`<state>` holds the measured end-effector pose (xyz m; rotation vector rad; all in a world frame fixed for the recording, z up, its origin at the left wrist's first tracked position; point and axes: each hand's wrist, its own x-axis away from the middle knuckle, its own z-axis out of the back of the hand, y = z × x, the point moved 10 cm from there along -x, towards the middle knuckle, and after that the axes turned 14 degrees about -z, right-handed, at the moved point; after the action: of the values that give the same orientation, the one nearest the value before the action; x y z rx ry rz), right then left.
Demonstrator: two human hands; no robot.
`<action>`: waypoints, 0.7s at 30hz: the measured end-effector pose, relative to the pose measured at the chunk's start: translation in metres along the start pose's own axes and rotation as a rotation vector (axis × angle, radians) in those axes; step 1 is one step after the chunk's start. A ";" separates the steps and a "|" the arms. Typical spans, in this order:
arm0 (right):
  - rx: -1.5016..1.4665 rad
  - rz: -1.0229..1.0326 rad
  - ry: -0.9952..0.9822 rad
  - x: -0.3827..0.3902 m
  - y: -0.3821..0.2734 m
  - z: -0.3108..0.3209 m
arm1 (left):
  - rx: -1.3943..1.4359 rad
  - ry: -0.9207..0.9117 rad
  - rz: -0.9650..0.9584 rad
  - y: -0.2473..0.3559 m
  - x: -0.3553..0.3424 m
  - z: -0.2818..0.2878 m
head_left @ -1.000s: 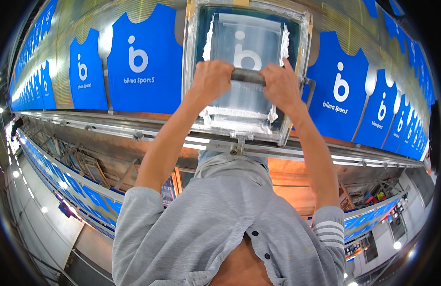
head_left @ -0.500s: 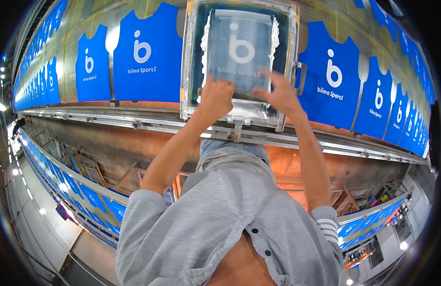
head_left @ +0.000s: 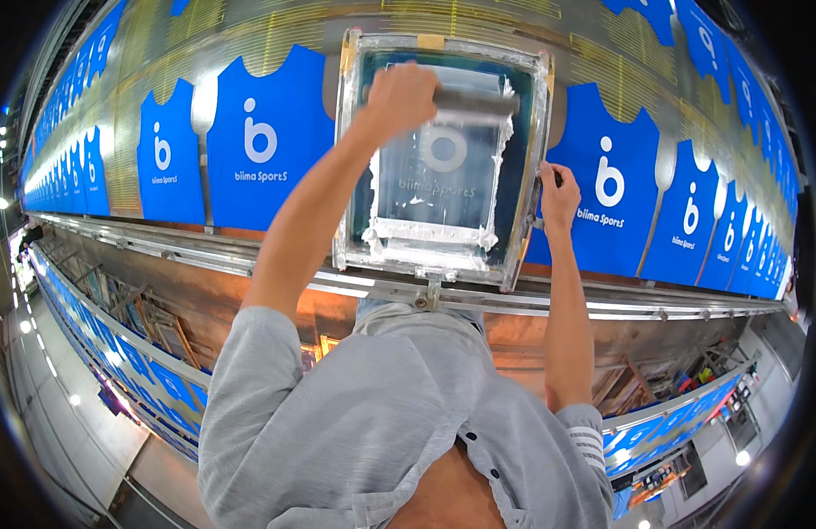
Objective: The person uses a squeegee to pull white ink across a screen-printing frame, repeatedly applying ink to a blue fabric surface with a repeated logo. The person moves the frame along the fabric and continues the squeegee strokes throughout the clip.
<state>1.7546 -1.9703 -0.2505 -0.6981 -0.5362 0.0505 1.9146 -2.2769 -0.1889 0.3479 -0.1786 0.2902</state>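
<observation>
A screen-printing frame [head_left: 536, 97] sits in the middle of the printing bench, white ink ridged round its translucent mesh and a white emblem showing through. My left hand [head_left: 404, 95] is closed on a long dark squeegee [head_left: 480, 103], which lies across the far part of the mesh. My right hand [head_left: 560, 187] is at the frame's right edge, fingers wrapped round its side handle; the handle is mostly hidden under them. Blue vest-shaped fabric panels [head_left: 265, 132] with white prints lie on either side of the frame.
A metal rail [head_left: 602, 301] with fittings runs along the near edge. Behind and below me are a second long bench [head_left: 170, 370] with blue panels, wooden frames [head_left: 161, 317] on a lower rack and a pale floor. More panels line the bench far to both sides.
My right hand has released the squeegee and moved right onto the frame's side handle. My left hand has carried the squeegee up toward the far end of the mesh.
</observation>
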 end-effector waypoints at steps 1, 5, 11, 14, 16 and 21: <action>-0.003 -0.009 0.001 0.002 -0.002 0.001 | 0.016 0.006 0.017 -0.015 -0.020 0.010; 0.002 0.009 0.011 0.004 -0.006 0.006 | 0.054 0.041 0.043 -0.036 -0.055 0.019; 0.019 0.050 0.051 -0.002 -0.009 0.007 | 0.045 0.070 0.049 0.022 0.036 -0.028; 0.047 0.092 0.086 -0.001 -0.014 0.011 | 0.174 0.196 0.011 0.079 0.120 -0.057; 0.036 0.137 0.105 0.001 -0.018 0.011 | 0.178 0.369 -0.032 0.116 0.179 -0.073; 0.019 0.282 0.218 -0.004 -0.021 0.012 | 0.060 0.478 -0.093 0.148 0.249 -0.077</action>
<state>1.7428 -1.9802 -0.2313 -0.7463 -0.2255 0.2406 2.1133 -2.0538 -0.1593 0.3359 0.3161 0.2798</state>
